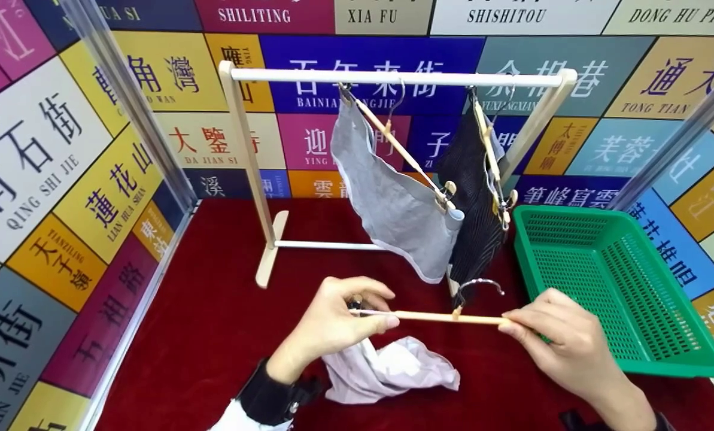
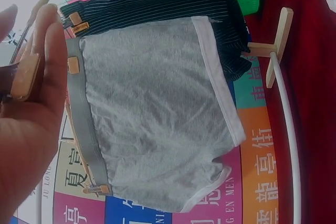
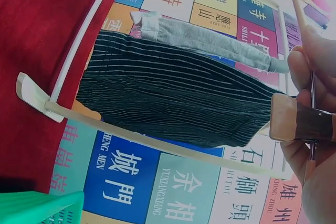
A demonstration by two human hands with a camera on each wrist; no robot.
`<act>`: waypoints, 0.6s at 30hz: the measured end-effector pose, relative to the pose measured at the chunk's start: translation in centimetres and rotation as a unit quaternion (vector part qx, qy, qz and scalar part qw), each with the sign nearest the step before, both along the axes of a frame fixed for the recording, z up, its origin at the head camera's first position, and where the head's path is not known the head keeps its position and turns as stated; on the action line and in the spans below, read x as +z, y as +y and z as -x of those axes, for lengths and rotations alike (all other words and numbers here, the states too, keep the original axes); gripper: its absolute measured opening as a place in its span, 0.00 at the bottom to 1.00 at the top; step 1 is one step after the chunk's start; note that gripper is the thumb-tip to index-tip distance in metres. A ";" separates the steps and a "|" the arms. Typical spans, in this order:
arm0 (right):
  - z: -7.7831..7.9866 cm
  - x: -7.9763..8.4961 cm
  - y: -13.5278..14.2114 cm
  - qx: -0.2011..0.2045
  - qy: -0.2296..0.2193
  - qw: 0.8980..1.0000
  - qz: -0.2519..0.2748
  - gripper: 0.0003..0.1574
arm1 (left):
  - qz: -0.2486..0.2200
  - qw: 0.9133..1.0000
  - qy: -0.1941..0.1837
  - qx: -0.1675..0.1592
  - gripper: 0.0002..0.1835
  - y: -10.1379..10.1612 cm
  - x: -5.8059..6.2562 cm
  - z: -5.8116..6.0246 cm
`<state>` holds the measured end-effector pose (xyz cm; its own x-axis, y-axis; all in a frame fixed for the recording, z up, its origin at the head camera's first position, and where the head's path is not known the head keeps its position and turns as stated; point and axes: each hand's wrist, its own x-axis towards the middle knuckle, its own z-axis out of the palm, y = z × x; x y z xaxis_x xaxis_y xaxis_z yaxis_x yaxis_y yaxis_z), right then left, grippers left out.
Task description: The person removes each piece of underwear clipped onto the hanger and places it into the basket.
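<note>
A wooden clip hanger (image 1: pixel 428 316) with a metal hook lies level between both hands in the head view. My left hand (image 1: pixel 339 317) grips its left end, thumb along the bar. At the right end my right hand (image 1: pixel 563 335) pinches the bar between thumb and fingers. One wooden clip (image 2: pixel 25 77) shows by the left palm in the left wrist view, another clip (image 3: pixel 283 116) by the right fingers in the right wrist view. Below the hanger, a crumpled pale pinkish garment (image 1: pixel 362 371) with a white patch lies on the red cloth, partly behind the left hand.
Behind the hands stands a clothes rack (image 1: pixel 392 76) with a white rail. Grey shorts (image 1: pixel 398 209) and a black striped garment (image 1: pixel 470 209) hang from it on clip hangers. A green basket (image 1: pixel 662 251) stands at right. Printed panels enclose the back and sides.
</note>
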<state>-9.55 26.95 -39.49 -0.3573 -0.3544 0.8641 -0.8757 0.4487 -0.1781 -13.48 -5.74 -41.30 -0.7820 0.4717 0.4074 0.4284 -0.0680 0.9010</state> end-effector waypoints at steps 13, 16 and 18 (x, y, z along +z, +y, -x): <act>0.1 0.0 0.1 -0.002 0.009 1.000 -0.004 0.25 | 0.039 0.999 -0.013 -0.009 0.03 0.1 -0.3 0.1; 0.0 0.2 0.0 0.005 0.007 1.000 -0.001 0.24 | 0.020 1.000 0.009 -0.017 0.03 0.1 -0.2 -0.1; 0.0 0.3 0.0 0.011 0.004 1.000 0.000 0.24 | 0.001 0.999 0.021 -0.025 0.02 0.1 -0.1 -0.3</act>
<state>-9.51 26.91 -39.19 -0.3430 -0.3631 0.8663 -0.8870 0.4288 -0.1715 -13.21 -5.66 -41.44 -0.7392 0.5111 0.4387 0.4628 -0.0878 0.8821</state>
